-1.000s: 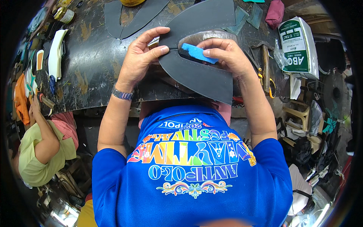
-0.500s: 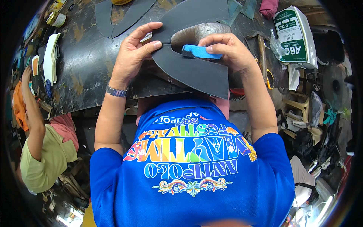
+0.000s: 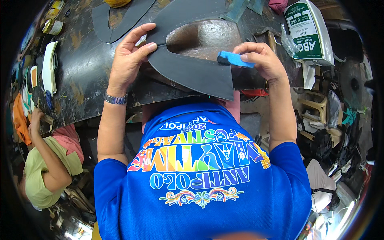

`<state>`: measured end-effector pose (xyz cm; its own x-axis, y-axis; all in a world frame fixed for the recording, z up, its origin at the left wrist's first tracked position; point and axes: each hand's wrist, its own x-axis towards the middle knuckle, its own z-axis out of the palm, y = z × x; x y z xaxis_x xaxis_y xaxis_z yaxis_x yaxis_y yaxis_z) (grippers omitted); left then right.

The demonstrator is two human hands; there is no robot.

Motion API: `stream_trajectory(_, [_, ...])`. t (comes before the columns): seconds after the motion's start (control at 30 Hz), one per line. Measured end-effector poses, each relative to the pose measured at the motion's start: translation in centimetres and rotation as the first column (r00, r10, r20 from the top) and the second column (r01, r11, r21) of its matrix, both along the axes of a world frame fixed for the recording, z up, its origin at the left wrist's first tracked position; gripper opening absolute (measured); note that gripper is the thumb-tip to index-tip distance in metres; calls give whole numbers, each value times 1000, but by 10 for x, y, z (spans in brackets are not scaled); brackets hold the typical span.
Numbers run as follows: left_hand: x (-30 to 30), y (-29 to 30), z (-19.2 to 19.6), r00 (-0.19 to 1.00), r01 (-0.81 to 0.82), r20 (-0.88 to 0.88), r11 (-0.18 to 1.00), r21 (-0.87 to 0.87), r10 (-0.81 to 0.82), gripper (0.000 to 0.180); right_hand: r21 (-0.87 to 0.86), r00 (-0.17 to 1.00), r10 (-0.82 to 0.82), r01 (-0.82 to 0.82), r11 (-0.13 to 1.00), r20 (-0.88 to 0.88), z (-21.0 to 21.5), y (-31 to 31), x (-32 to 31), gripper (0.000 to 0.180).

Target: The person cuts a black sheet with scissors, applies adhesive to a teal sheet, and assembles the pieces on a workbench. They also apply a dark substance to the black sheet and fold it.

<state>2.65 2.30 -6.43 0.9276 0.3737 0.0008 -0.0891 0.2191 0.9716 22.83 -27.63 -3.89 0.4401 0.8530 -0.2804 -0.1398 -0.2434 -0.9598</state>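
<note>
Between the two hands lies a dark, forked piece of sheet material (image 3: 192, 72), its long lower arm running from the left hand (image 3: 128, 60) across to the right hand (image 3: 260, 60), over the near edge of the table (image 3: 80, 80). The left hand's thumb and fingers pinch the piece at its fork. The right hand pinches a blue block (image 3: 234, 59) against the sheet's right end, so it is the nearer to that wide cut edge. Beyond the block sits a brown rounded form (image 3: 204, 38).
</note>
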Motion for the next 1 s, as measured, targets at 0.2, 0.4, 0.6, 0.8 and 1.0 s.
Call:
stream_trajectory(0.2, [-9,5,-5,997,-54,44,997,-58,57,49,-3,993,-82,82,997,-82,-3,-14,-1,30])
stream_trajectory(0.4, [-25,5,-9,972,-196,104,971,-136,211,51,152,908,-302,356,922,-291,-10,-4,-24,28])
stream_trajectory(0.6, [-34,5,-14,926,-302,184,940,-160,329,51,184,886,-376,431,883,-270,-10,12,-51,25])
stream_trajectory(0.8, [-39,8,-14,927,-294,191,942,-160,322,50,243,894,-356,422,873,-271,-8,24,-56,24])
stream_trajectory(1.0, [-41,8,-15,923,-309,191,940,-147,333,50,234,909,-355,401,886,-217,-9,30,-57,25])
